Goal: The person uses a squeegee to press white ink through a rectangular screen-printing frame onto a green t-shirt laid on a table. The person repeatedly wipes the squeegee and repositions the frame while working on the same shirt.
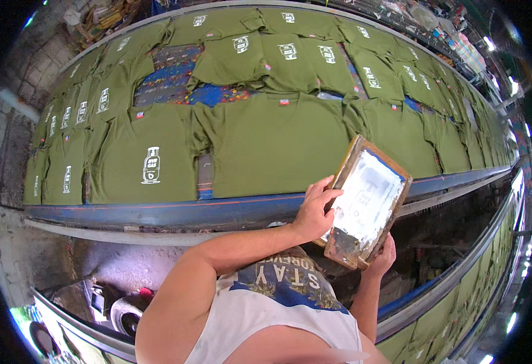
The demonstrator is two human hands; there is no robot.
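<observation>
A wooden-edged printing screen (372, 194), its mesh smeared with white ink, is held tilted at the table's near edge. My left hand (315, 211) is closed on its left side, fingers over the edge. My right hand (385, 257) grips it near the lower right corner, with part of the fingers hidden behind the wood. A stained brown flat piece (343, 244), possibly a squeegee, lies at the screen's lower end. Just left of the screen, a plain green shirt (278, 148) lies flat. Further left, another green shirt (117, 151) bears a white gas-cylinder print.
A long blue-edged table (156, 212) carries rows of green shirts, many with white prints. A second shirt-covered table (460, 303) runs along the lower right. A wheel (127, 315) stands at the lower left. Bundled goods (460, 51) lie beyond the far right edge.
</observation>
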